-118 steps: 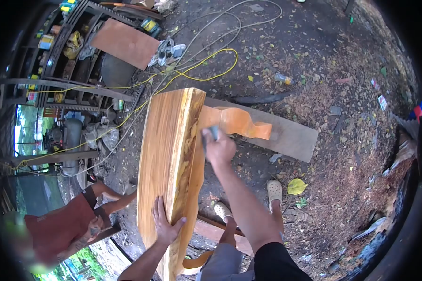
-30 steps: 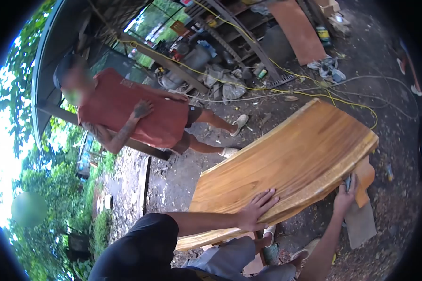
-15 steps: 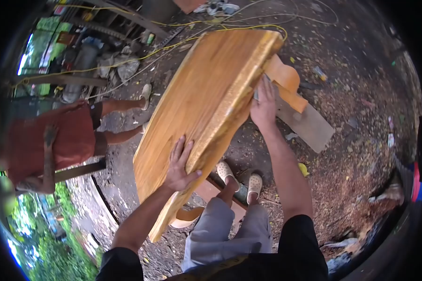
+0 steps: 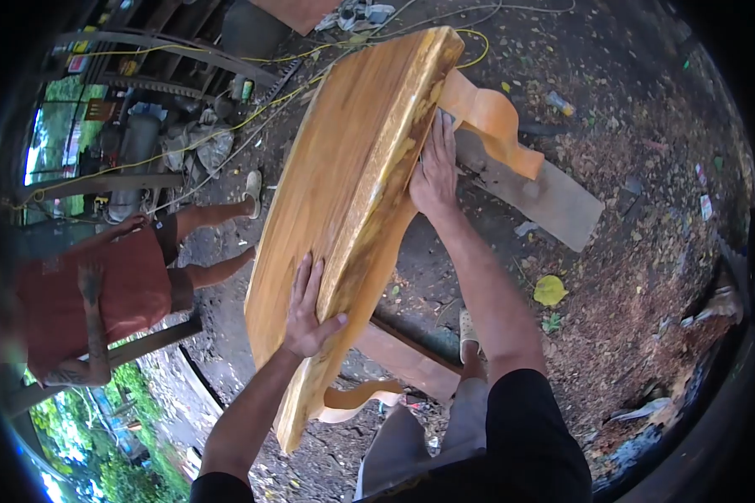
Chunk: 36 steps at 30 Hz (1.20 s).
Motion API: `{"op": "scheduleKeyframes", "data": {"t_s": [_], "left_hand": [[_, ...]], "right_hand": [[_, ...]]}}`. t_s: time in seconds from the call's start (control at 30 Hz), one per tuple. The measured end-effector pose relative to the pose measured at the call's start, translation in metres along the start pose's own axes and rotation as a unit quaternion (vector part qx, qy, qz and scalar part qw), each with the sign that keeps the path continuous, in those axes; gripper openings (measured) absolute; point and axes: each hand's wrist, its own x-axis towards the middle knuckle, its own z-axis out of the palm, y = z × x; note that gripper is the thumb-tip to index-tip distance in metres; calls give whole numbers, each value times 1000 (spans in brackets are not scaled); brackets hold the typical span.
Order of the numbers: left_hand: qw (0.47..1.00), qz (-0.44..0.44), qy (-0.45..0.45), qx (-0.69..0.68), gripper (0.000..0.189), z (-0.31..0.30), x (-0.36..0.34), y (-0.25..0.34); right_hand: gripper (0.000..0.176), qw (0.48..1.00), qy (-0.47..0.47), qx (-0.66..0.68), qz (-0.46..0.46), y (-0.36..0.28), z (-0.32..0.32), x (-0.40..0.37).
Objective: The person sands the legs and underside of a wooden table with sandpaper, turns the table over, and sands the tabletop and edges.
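Observation:
A wooden table point(image 4: 344, 159) with a thick slab top and a pale, rough-looking edge stands tilted in front of me. Curved orange-brown legs show beneath it, one table leg point(image 4: 495, 117) at the far end and another point(image 4: 356, 398) near me. My left hand point(image 4: 309, 317) lies on the top by the near edge, fingers stretched and thumb reaching over the edge. Against the side of the slab farther along, my right hand point(image 4: 434, 172) presses with straight fingers. A thin grey-blue piece point(image 4: 456, 123) peeks out at its fingertips, mostly hidden.
To the left stands a person in a red shirt point(image 4: 101, 289). A flat board point(image 4: 554, 205) lies on the littered dirt ground at right, and a reddish plank point(image 4: 407, 360) lies below the table. Yellow cord point(image 4: 260, 121) runs across the back. A yellow leaf point(image 4: 549, 290) is on the ground.
My view has shifted, so the table appears steeper and farther left. My right hand stays against the slab's side, my left hand on its top. One of my feet has left view.

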Motion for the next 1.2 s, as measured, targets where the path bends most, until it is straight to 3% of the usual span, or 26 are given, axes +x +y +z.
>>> {"op": "scheduleKeyframes", "data": {"t_s": [0.1, 0.2, 0.27, 0.33, 0.37, 0.47, 0.57, 0.63, 0.8, 0.9, 1.0, 1.03, 1.07, 1.1, 1.2], "left_hand": [[1000, 1, -3, -3, 112, 0, -4, 1], [1000, 5, 2, -8, 109, 2, -5, 1], [1000, 15, 7, -26, 107, 2, -5, -2], [999, 16, 2, -30, 105, 7, -14, -10], [999, 26, 5, -28, 104, 5, -2, -14], [986, -17, -4, -168, 102, 6, 0, -25], [970, -20, -15, -241, 100, 1, 2, -31], [963, -38, -16, -268, 100, -3, 1, -36], [957, -48, -22, -286, 102, -15, 7, -45], [962, -47, -19, -267, 104, -18, 8, -48], [969, -36, -21, -243, 105, -16, 3, -48], [972, -29, -19, -233, 105, -15, 4, -45], [975, -23, -17, -222, 106, -13, 5, -42], [978, -23, -14, -206, 106, -13, 2, -38], [978, -34, -12, -206, 106, -6, -2, -35]], "right_hand": [[59, 999, 6, -30, -21, -3, 5, -11], [68, 999, 0, -37, -22, -34, 9, -56], [71, 999, -8, 4, -34, -72, 10, -110], [72, 997, -64, 33, 20, -122, 16, -176], [62, 992, -93, 49, 72, -162, 5, -204], [64, 979, -124, 129, 96, -232, 33, -326], [65, 986, -126, 88, 72, -239, 33, -330], [67, 980, -169, 46, 99, -209, 17, -259], [66, 993, -54, -67, 75, -69, 22, -83], [64, 992, -24, -80, 92, -68, 33, -62], [70, 987, -115, -79, 74, -140, 39, -158], [71, 952, -277, -77, 103, -186, 10, -181], [72, 966, -245, -8, 78, -206, 21, -249], [72, 972, -223, 7, 76, -203, 31, -267], [70, 984, -154, 37, 86, -181, 38, -270]]}}
